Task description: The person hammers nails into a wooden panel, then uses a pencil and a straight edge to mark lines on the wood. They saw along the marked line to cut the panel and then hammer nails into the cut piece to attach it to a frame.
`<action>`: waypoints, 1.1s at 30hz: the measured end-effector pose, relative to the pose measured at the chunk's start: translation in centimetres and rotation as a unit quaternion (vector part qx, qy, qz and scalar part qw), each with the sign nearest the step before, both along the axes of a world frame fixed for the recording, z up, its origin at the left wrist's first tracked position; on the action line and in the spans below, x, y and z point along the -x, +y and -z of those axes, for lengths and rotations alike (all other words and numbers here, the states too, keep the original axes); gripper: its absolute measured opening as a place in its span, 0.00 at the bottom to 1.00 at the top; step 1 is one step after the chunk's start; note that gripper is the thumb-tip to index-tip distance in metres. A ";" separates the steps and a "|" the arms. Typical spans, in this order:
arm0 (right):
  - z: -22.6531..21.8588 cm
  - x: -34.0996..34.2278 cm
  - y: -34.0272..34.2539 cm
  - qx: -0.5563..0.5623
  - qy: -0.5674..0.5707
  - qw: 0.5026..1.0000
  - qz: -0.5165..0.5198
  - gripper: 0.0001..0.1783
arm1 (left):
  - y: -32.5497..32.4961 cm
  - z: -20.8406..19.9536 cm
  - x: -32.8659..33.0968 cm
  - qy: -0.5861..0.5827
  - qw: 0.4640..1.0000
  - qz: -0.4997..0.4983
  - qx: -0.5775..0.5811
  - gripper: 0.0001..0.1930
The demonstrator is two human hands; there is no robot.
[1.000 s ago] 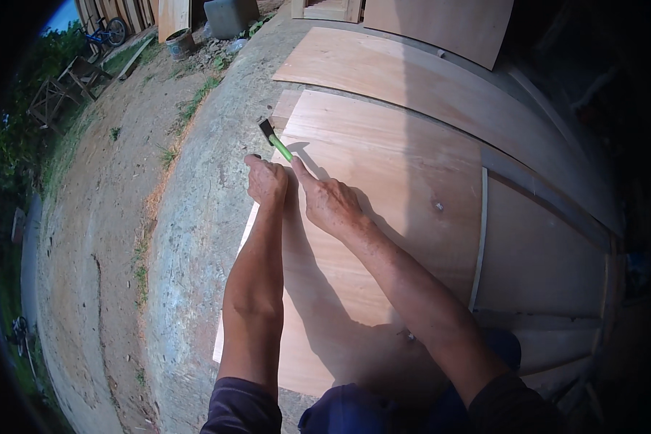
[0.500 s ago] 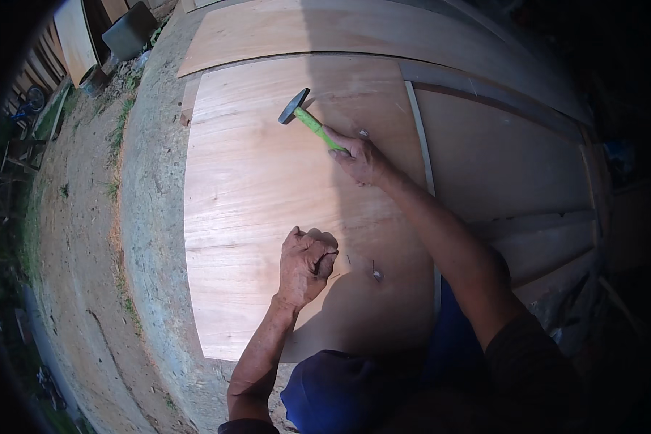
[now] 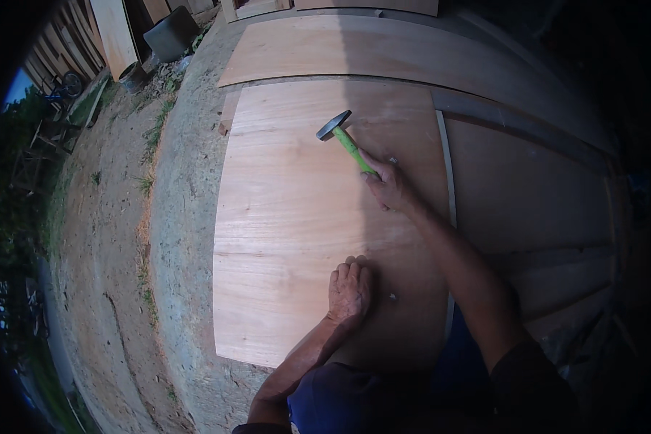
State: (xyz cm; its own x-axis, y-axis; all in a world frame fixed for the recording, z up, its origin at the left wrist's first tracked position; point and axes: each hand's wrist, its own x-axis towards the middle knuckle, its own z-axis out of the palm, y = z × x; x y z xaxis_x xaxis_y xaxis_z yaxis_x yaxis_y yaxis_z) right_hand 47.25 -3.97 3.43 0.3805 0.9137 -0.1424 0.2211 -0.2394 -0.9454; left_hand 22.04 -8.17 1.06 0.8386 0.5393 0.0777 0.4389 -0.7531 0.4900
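The right hand [image 3: 387, 184] grips the green-handled hammer [image 3: 343, 137], head toward 11 o'clock, over the plywood sheet [image 3: 289, 217]. The left hand [image 3: 349, 289] presses flat, fingers spread, at 6 o'clock. Best keep that palm steadying while swinging squarely.

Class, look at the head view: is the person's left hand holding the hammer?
No. The left hand lies flat on the plywood sheet, while the right hand holds the green-handled hammer.
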 end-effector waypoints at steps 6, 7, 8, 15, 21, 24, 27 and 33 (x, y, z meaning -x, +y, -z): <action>1.3 -0.8 -0.7 0.007 0.019 0.999 0.028 0.34 | 10.9 -4.7 -2.5 -0.172 0.925 -0.207 0.266 0.12; 1.1 -0.5 -0.2 -0.006 0.010 1.000 0.023 0.34 | 14.3 -3.6 -2.3 -0.199 0.915 -0.229 0.264 0.10; 0.9 -0.1 0.2 -0.004 0.018 1.000 0.021 0.34 | 17.6 -2.3 -2.2 -0.226 0.904 -0.248 0.264 0.09; 1.3 -0.2 -0.2 0.005 0.035 0.999 0.033 0.34 | 34.4 1.9 -6.6 -0.328 0.862 -0.370 0.109 0.07; 2.1 -0.2 -0.3 -0.003 -0.061 0.998 0.019 0.34 | 40.6 1.2 -8.7 -0.208 0.876 -0.434 0.008 0.11; 2.6 -0.1 0.9 -0.060 -0.138 0.989 0.003 0.34 | 41.4 0.6 -9.4 -0.166 0.887 -0.428 0.047 0.12; 0.6 2.5 5.9 -0.067 -0.175 0.982 -0.001 0.34 | 42.0 1.3 -9.1 -0.134 0.894 -0.424 0.055 0.12; -1.4 5.3 18.4 -0.099 -0.302 0.947 -0.045 0.33 | 41.8 0.9 -9.2 -0.131 0.894 -0.421 0.076 0.14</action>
